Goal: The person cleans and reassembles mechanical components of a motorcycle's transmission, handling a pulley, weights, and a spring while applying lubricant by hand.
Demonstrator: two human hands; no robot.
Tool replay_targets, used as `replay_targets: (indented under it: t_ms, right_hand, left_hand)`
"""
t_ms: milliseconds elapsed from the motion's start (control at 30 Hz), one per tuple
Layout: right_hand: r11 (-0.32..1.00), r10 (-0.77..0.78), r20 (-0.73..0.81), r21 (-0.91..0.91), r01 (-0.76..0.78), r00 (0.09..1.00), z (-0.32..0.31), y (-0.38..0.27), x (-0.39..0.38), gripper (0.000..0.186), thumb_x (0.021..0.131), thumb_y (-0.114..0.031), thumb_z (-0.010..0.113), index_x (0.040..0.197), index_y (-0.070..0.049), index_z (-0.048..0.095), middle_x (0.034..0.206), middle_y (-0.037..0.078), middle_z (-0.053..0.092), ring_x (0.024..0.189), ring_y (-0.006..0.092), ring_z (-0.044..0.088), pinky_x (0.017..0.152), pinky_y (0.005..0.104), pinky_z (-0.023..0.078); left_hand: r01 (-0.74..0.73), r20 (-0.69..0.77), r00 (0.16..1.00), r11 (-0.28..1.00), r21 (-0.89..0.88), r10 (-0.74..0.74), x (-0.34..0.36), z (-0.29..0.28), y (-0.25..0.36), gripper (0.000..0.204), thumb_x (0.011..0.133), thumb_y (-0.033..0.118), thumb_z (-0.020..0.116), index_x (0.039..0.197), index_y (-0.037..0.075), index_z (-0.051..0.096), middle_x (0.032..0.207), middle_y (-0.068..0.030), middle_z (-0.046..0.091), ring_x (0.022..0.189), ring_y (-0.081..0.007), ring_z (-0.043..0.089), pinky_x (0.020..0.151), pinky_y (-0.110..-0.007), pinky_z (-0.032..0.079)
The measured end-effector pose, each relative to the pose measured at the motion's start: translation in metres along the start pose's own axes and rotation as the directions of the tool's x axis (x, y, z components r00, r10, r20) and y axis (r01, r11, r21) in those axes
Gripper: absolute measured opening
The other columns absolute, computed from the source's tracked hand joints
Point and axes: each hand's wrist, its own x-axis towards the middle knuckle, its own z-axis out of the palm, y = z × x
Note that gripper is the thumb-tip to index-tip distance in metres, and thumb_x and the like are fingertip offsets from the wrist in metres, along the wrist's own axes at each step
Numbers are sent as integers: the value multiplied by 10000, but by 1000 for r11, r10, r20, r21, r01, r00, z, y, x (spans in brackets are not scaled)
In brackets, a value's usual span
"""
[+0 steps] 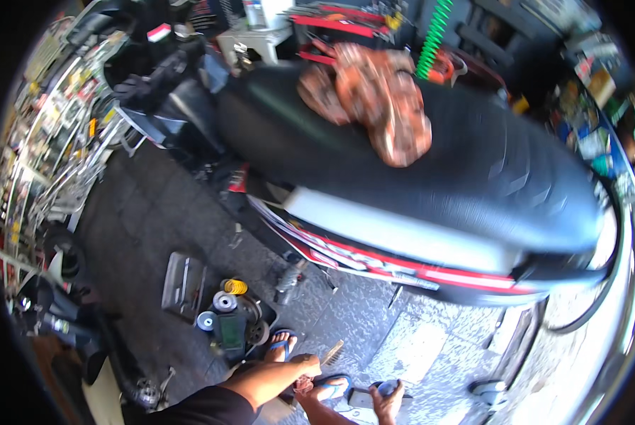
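Note:
My left hand [306,366], at the end of a black-sleeved arm, is closed at the lower middle. A brush [332,352] with a light wooden back and dark bristles juts out beside its fingers, seemingly gripped by it. Just under this hand is a crumpled reddish cloth [303,384]. Farther right, my right hand [387,405] curls its thumb and fingers around a rounded grey object [386,388], blurred, whose kind I cannot make out. A flat grey box-like piece [361,398] lies beside it. My feet in blue flip-flops [337,387] are between the hands.
A motorbike with a long black seat [466,156] fills the upper right, an orange patterned cloth [381,99] on it. Left of my feet are a tray [183,287], a yellow coil spring [234,287] and round metal parts [225,302]. Cluttered shelves [41,149] line the left.

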Motion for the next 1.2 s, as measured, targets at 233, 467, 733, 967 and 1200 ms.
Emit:
replay_targets:
  t_ms: [233,467,733,967,1200]
  right_hand:
    - [896,321,-233,-238,-374,918,107,149,99,1009,716,-348,879,1473,-58,279,1434,267,399,1135,470,587,942,523,508]
    - [838,261,-395,-360,-410,881,136,218,79,1049,776,-737,670,1503,-54,349,1407,331,473,1194,493,560,974,531,495]
    - [924,181,-683,364,115,708,141,219,25,639,942,-270,711,1441,12,428,1300,237,574,1138,308,606,946,400,508]
    - [768,316,-247,634,-94,916,233,168,-67,472,984,-234,656,1361,12,515,1302,187,577,1116,258,605,910,358,503]
    - [760,445,-291,623,-185,847,224,166,-104,433,988,-242,645,1324,10,537,1256,174,589,1078,245,600,884,352,498]
  left_hand:
    - [-290,34,956,957,-7,290,152,35,57,521,843,435,748,921,-79,709,906,-278,718,888,-369,733,795,-457,586]
    - [-506,-92,819,788,351,567,178,58,49,554,836,450,708,1091,-37,638,1139,-271,643,1073,-417,638,865,-516,538]
    - [-407,-481,777,907,106,405,109,-73,80,700,936,507,548,1323,-73,491,1316,-314,566,1213,-439,576,1017,-529,467]
    - [-688,-933,292,631,-357,-209,227,-265,-16,458,917,475,680,798,38,613,659,-53,598,513,-181,554,443,-352,452]
    - [-744,-960,251,660,-107,127,197,-234,23,445,992,388,506,799,39,701,812,-177,708,837,-361,681,777,-461,508]
